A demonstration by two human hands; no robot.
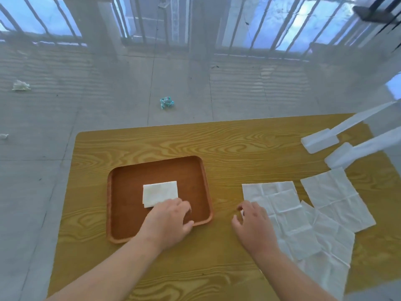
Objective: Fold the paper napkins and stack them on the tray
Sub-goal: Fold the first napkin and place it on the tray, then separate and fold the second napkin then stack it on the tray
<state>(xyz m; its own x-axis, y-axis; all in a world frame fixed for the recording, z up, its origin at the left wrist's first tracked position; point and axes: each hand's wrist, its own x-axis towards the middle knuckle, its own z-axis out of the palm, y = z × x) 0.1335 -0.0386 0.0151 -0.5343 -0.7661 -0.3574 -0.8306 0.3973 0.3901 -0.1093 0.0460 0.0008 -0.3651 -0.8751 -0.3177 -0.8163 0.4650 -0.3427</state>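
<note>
One folded napkin down in tray, left hand loose on its 5 o'clock corner, holding nothing; right hand spread on unfolded napkins at tray's 3 o'clock on desk; several left to fold.

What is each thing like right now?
folded napkin: folded, lying flat in the tray
tray: holding one napkin
unfolded napkins: spread flat, overlapping, on the table
left hand: fingertips on the folded napkin
right hand: resting on an unfolded napkin's edge
</note>
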